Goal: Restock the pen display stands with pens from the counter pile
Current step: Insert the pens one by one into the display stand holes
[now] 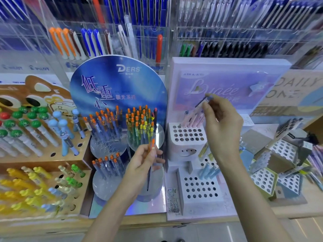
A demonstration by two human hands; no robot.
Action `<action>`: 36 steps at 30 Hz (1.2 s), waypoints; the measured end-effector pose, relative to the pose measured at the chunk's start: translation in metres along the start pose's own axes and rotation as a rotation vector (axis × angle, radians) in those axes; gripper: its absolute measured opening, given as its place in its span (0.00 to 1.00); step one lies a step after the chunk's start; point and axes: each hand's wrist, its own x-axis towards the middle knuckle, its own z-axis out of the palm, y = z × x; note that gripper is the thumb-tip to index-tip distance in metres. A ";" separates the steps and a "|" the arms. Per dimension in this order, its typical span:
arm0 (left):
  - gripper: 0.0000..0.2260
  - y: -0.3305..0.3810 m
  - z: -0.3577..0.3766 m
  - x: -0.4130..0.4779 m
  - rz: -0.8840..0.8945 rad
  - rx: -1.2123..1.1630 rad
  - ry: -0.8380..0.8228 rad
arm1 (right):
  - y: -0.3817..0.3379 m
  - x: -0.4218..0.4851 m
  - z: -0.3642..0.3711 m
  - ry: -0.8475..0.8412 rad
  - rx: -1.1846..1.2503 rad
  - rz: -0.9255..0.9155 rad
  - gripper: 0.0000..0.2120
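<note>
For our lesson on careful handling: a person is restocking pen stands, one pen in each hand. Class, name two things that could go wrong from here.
1. The right hand pinches a blue-tipped pen close above the pink pens leaning in the pink stand; lowering it carelessly might knock them askew.
2. The left hand holds an orange-capped pen near the crowded pens in the blue stand; pushing it in could jostle its neighbours.

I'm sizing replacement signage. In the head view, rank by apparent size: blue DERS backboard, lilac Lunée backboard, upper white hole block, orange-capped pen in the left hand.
Largest: blue DERS backboard and lilac Lunée backboard, about alike, unranked.
Next: upper white hole block.
Smallest: orange-capped pen in the left hand, though nearest the camera.
</note>
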 end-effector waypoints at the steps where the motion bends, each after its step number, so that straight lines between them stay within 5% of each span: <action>1: 0.16 0.002 0.001 0.000 0.016 0.014 -0.011 | 0.002 0.003 0.003 -0.009 -0.038 -0.031 0.08; 9: 0.16 0.006 -0.001 0.002 0.022 0.021 -0.040 | 0.017 0.009 0.018 -0.083 -0.175 -0.256 0.09; 22: 0.17 0.007 -0.001 0.002 -0.032 0.020 -0.037 | 0.042 0.004 0.025 -0.232 -0.259 -0.176 0.11; 30: 0.16 0.009 0.007 0.008 -0.065 0.059 -0.044 | 0.045 0.018 0.027 -0.263 -0.601 -0.477 0.02; 36: 0.16 0.008 0.015 0.013 -0.076 0.053 -0.042 | 0.045 0.024 0.032 -0.295 -0.558 -0.344 0.03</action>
